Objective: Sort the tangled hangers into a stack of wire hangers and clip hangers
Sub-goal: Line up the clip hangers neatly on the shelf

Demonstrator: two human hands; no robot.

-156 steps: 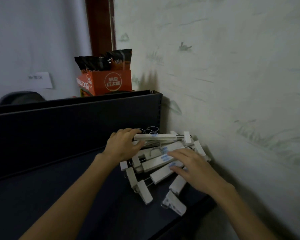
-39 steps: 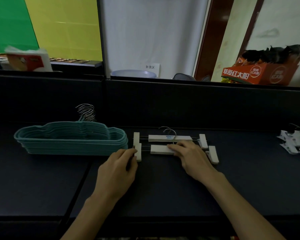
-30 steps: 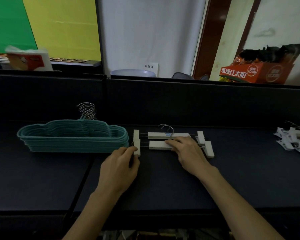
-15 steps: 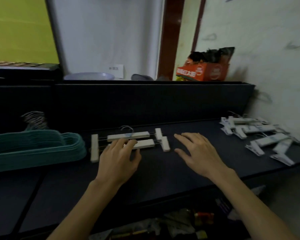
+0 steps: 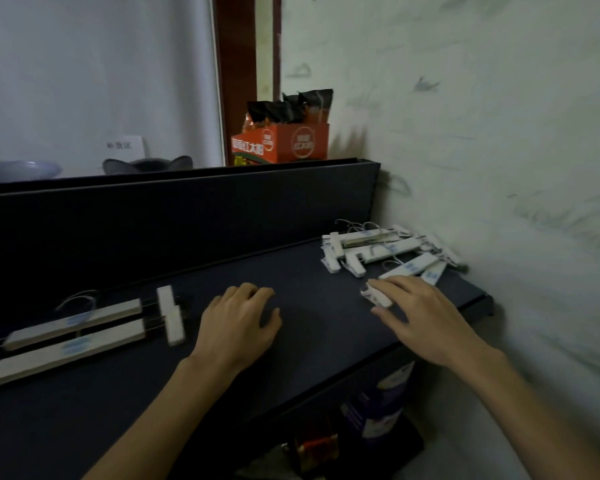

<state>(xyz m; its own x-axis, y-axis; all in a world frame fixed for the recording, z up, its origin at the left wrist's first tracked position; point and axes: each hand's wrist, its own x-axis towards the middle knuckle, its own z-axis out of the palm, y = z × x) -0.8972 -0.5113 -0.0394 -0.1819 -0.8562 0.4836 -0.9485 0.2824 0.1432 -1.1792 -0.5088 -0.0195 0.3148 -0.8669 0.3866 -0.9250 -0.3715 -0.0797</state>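
Two white clip hangers (image 5: 77, 332) lie side by side at the left of the dark table (image 5: 309, 327), their clips at the right end. A tangled pile of white clip hangers (image 5: 388, 251) sits in the far right corner against the wall. My left hand (image 5: 239, 323) hovers over the table middle, fingers loosely curled, holding nothing. My right hand (image 5: 426, 313) reaches toward the pile with fingers spread, its fingertips over a loose white clip (image 5: 374, 296). The teal hangers are out of view.
A dark partition (image 5: 187, 216) runs along the table's back edge. An orange snack box (image 5: 284, 143) stands behind it. The pale wall (image 5: 499, 133) bounds the right side. Boxes and clutter (image 5: 374, 410) lie below the table's front edge.
Both hands have left the two sorted clip hangers and moved right. My view has swung right, so the pile is nearer and the teal hangers have dropped out of sight.
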